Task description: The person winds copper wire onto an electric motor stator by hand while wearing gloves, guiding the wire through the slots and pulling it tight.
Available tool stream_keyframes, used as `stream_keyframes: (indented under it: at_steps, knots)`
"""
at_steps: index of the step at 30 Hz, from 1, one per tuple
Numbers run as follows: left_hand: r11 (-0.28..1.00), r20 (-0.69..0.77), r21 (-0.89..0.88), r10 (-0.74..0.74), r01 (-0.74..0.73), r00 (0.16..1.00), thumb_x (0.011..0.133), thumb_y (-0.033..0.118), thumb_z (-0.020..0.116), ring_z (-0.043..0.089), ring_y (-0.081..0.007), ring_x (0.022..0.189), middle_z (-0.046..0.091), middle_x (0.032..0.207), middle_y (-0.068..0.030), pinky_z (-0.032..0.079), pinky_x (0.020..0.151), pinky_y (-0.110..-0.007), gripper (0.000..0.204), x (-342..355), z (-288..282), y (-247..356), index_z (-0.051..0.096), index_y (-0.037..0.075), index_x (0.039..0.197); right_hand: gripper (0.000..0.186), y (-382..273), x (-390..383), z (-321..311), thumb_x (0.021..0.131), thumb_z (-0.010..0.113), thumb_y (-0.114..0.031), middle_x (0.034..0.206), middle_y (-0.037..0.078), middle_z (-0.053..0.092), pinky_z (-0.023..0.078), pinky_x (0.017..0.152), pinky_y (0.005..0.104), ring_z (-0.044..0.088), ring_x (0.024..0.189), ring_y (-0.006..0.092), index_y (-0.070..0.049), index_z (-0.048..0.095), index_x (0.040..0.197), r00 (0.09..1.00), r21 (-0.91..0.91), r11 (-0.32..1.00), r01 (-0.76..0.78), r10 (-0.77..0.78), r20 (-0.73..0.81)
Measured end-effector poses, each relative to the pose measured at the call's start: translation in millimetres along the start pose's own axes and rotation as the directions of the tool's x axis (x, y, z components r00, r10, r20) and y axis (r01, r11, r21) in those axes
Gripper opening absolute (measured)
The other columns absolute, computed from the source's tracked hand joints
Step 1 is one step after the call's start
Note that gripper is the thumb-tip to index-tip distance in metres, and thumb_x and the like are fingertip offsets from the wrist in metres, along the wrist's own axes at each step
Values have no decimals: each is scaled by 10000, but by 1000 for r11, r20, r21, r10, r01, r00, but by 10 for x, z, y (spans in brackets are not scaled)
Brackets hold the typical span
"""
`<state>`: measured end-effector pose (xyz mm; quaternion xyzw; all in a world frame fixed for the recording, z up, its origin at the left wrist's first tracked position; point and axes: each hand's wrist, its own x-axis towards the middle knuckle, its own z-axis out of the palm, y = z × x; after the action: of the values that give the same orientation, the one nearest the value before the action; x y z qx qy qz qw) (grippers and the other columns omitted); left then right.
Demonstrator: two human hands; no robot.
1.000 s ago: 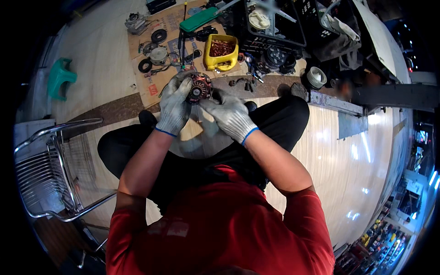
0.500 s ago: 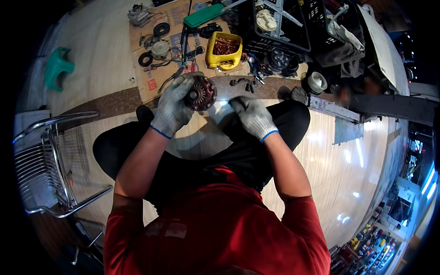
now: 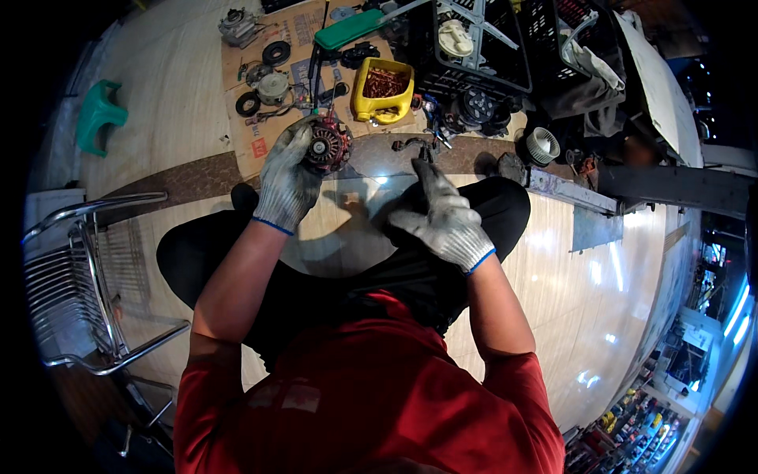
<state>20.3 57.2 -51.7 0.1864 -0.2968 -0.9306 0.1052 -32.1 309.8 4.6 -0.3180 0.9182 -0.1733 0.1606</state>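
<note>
In the white-gloved grip of my left hand (image 3: 286,182) is a round motor core (image 3: 330,145), with dark red windings around a ring of slots and a hub in the middle. Its lower left side is hidden by the fingers. My right hand (image 3: 450,223), gloved too, hovers over my right thigh with its forefinger stretched out and its thumb apart, and nothing is in it. Just beyond that forefinger, small dark parts (image 3: 416,146) lie on the brown floor strip. Past the motor core stands a yellow cut-open jug (image 3: 365,109) full of copper-coloured pieces.
Flattened cardboard (image 3: 230,59) carries motor parts, black rings and tools. Black crates (image 3: 512,75) stand at the far right, near a white fan wheel (image 3: 542,146) and a metal beam (image 3: 570,189). On the left are a green stool (image 3: 103,118) and a chrome chair (image 3: 99,261).
My right hand has drawn back toward me and right, and its fingers have spread. My left hand has shifted slightly left with the motor core, whose slotted face now turns more toward me.
</note>
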Motion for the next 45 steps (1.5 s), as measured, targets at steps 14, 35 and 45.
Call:
stream_keyframes:
  at_steps: [14, 35, 45]
  knots:
    - [984, -106, 70, 169, -162, 980, 986, 107, 566, 641, -324, 1086, 591, 1245, -188, 566, 930, -495, 340, 207, -125, -23, 487, -3, 1299, 277, -428, 349, 466, 981, 532, -250, 881, 192, 657, 485, 693, 381, 632, 780, 330, -27, 688, 1034, 999, 532, 847, -18, -11, 51]
    - [950, -253, 127, 309, -285, 917, 981, 131, 611, 673, -212, 968, 643, 1125, -129, 605, 836, -367, 292, 383, -193, 119, 557, -4, 1233, 233, 1275, -1903, -583, 960, 590, -238, 915, 172, 715, 547, 707, 396, 693, 778, 341, -56, 714, 1038, 925, -97, 927, -363, 347, -153]
    - [995, -190, 43, 101, -95, 977, 1002, 41, 516, 651, -254, 1059, 630, 1153, -155, 555, 953, -385, 249, 124, 21, -23, 538, -18, 1244, 443, 3483, -4904, 788, 915, 686, -287, 1200, 176, 686, 488, 959, 360, 632, 1140, 225, -64, 625, 1293, 585, 228, 550, -803, 658, 475]
